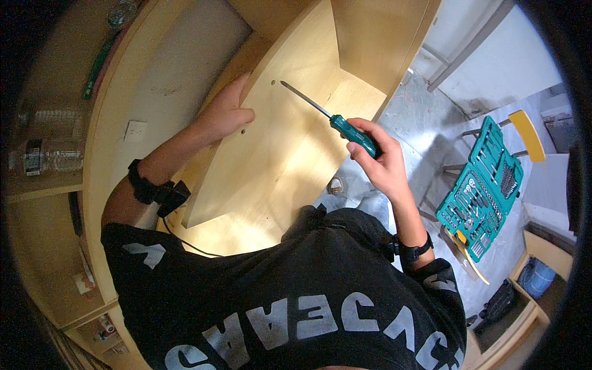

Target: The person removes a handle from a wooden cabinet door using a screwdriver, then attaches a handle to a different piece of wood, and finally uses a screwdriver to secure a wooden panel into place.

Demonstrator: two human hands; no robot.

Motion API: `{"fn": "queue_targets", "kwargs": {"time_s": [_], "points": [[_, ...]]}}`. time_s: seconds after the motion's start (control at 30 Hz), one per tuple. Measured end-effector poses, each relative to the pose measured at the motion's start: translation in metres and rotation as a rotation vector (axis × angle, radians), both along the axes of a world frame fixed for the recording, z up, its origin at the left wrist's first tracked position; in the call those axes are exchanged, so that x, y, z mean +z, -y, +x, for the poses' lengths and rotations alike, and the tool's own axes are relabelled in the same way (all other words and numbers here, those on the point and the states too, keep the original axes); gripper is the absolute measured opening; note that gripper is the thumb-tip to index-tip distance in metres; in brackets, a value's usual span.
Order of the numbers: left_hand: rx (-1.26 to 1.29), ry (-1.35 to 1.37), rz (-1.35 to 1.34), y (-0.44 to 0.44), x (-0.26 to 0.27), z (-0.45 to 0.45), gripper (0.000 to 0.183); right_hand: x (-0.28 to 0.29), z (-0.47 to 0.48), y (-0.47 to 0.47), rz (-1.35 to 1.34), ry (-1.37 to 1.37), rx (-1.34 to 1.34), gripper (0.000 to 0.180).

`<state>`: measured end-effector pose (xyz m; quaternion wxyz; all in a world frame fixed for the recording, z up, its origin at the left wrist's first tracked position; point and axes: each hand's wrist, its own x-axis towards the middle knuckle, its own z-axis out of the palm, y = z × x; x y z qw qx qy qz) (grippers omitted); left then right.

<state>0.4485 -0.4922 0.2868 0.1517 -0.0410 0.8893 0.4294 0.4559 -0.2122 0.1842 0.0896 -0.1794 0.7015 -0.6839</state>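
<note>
My right hand is closed around the green handle of a screwdriver. The shaft points up and left, its tip close to a screw in a light wooden panel; whether the tip touches the panel I cannot tell. A second screw sits lower in the same panel. My left hand grips the panel's left edge, thumb on the near face and fingers hidden behind it.
Wooden shelves with clear jars stand at the left, near a wall socket. On the right, an open green tool case lies on a chair with a yellow backrest. A black cable hangs by my left arm.
</note>
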Motion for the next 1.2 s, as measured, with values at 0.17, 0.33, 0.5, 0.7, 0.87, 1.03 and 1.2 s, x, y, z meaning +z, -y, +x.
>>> {"fn": "queue_targets", "kwargs": {"time_s": [0.17, 0.33, 0.5, 0.7, 0.87, 1.03, 1.2], "points": [[0.035, 0.011, 0.023, 0.001, -0.006, -0.001, 0.067, -0.004, -0.002, 0.007, 0.019, -0.058, 0.022, 0.032], [-0.011, -0.027, 0.066, 0.001, -0.008, -0.001, 0.066, -0.006, -0.004, 0.007, -0.002, -0.080, 0.006, 0.032], [0.026, 0.011, 0.033, -0.001, -0.005, 0.001, 0.065, -0.007, -0.003, 0.010, 0.022, -0.063, 0.002, 0.032], [0.038, 0.000, -0.001, -0.011, 0.005, 0.003, 0.065, -0.010, -0.004, 0.009, -0.053, 0.028, 0.022, 0.032], [0.032, 0.017, 0.075, -0.007, 0.000, 0.002, 0.066, -0.016, -0.004, 0.009, -0.102, 0.090, 0.034, 0.032], [0.008, -0.032, 0.079, -0.003, -0.007, 0.003, 0.066, -0.016, -0.001, 0.008, -0.068, 0.116, 0.045, 0.031], [-0.003, -0.050, 0.088, -0.003, -0.010, 0.001, 0.065, -0.013, 0.002, 0.008, -0.165, 0.140, 0.050, 0.032]]}}
